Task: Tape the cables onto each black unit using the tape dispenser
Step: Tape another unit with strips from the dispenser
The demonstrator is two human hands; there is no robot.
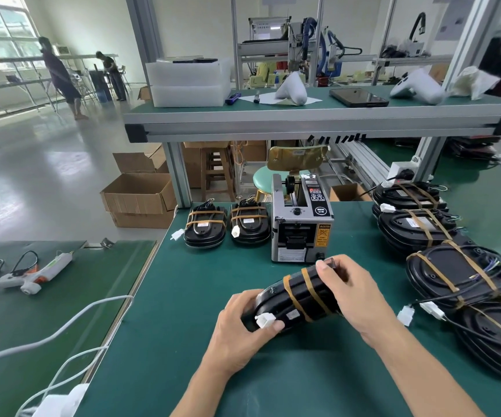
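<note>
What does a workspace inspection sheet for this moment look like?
Surface: green bench mat, bare in front.
Job's things: held black unit with two tape bands; tape dispenser behind it; two taped units at the back left; stacked units to the right.
Clutter: glue gun on the side table.
Grips: left hand holds the unit's near end; right hand grips its far end.
Cables: white connector by the left thumb; white cord at the left.
Surroundings: upper shelf, cardboard boxes, two people far off.
</note>
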